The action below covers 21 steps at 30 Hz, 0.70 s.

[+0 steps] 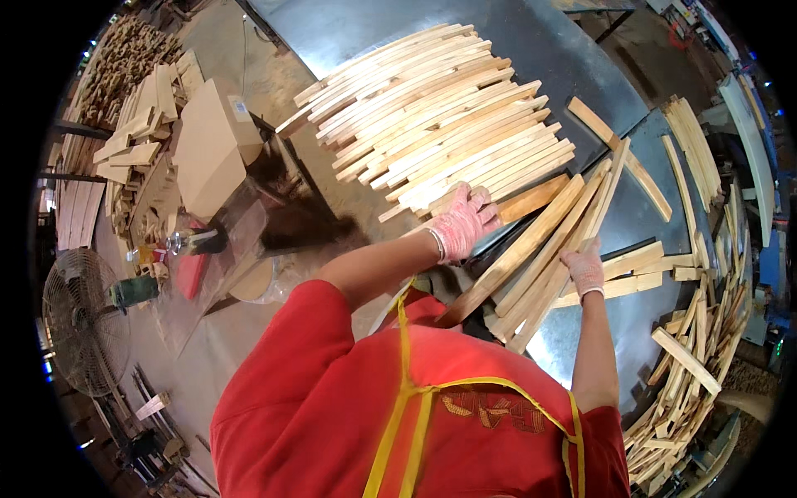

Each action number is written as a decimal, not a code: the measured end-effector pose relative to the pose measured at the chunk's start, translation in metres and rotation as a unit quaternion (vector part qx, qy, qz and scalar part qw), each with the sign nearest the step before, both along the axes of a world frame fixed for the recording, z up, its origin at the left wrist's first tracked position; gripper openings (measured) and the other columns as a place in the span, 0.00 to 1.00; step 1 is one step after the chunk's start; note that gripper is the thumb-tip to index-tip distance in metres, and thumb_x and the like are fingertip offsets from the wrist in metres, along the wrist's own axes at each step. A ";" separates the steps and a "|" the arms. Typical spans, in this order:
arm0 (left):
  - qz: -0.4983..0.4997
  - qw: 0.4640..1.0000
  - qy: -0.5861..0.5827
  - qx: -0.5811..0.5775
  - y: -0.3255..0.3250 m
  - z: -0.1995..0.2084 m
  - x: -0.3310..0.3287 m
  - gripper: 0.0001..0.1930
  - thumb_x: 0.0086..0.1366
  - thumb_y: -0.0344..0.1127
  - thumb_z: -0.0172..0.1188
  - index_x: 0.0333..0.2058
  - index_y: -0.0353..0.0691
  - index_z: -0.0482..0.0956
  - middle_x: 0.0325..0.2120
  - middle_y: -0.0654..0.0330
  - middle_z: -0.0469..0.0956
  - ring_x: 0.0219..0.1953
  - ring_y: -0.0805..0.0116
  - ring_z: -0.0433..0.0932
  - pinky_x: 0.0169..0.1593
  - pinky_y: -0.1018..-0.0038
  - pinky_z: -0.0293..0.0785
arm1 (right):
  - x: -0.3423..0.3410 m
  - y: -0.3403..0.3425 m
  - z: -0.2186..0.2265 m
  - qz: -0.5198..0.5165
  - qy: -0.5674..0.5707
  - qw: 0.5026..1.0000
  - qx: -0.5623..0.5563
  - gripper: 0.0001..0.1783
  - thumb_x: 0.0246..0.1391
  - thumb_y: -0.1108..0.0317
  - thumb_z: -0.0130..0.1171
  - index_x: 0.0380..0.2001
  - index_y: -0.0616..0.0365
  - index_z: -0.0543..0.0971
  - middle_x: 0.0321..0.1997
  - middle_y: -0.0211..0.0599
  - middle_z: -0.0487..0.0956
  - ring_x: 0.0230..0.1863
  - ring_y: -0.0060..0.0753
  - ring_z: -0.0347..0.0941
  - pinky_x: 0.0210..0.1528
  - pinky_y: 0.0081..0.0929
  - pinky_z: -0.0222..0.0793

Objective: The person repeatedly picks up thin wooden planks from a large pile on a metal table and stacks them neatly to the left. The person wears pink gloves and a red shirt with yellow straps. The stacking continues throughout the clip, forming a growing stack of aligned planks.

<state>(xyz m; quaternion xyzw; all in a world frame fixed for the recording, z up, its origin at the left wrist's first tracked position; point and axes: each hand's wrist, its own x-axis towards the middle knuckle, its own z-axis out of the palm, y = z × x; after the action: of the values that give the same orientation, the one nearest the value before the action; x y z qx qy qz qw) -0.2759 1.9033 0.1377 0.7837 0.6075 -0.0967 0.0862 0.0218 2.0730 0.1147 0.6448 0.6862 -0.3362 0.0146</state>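
Note:
Long, thin wooden strips (432, 112) lie side by side in a broad row on a dark metal table. At the row's near edge, my left hand (466, 222), in a pinkish knit glove, has its fingers bent over a strip; its palm is hidden. A darker wooden strip (535, 197) lies just right of those fingers. My right hand (585, 267), gloved too, closes round the side of a loose bundle of wooden strips (544, 249). The bundle fans out in front of my red top, its lower ends close against my body.
The metal table (540, 41) carries a lone strip (621, 158) and short pieces (631, 272) at right. A big heap of strips (693, 373) lies far right. At left stand a cardboard box (212, 145), stacked wood (137, 137) and a fan (87, 319).

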 end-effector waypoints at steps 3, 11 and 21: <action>0.054 0.998 -0.028 0.024 0.000 0.002 0.007 0.40 0.59 0.49 0.66 0.70 0.47 0.67 0.71 0.53 0.65 0.74 0.46 0.60 0.73 0.39 0.53 | 0.006 0.002 -0.022 -0.032 0.063 0.997 0.031 0.47 0.50 0.61 0.71 0.69 0.69 0.62 0.52 0.60 0.82 0.54 0.53 0.81 0.59 0.37 0.75; 0.169 0.969 -0.129 0.129 -0.035 -0.019 0.037 0.36 0.61 0.41 0.60 0.69 0.39 0.67 0.66 0.48 0.68 0.70 0.47 0.65 0.68 0.48 0.65 | 0.002 -0.042 0.002 -0.186 0.304 0.931 0.085 0.30 0.54 0.72 0.68 0.59 0.68 0.72 0.49 0.49 0.82 0.48 0.40 0.78 0.53 0.33 0.75; 0.416 0.813 -0.392 -0.106 -0.036 -0.025 0.115 0.52 0.53 0.52 0.77 0.72 0.43 0.59 0.62 0.42 0.72 0.63 0.40 0.72 0.66 0.54 0.71 | -0.019 -0.053 -0.081 -0.254 0.268 0.929 -0.014 0.38 0.50 0.69 0.67 0.65 0.64 0.70 0.49 0.50 0.83 0.47 0.45 0.82 0.53 0.35 0.78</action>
<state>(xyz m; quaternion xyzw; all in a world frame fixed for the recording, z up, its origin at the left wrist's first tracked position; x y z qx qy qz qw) -0.1611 1.8677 0.1132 0.4134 0.7764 0.2004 0.4314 0.0031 2.0200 0.0332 0.6829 0.4730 -0.4990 -0.2468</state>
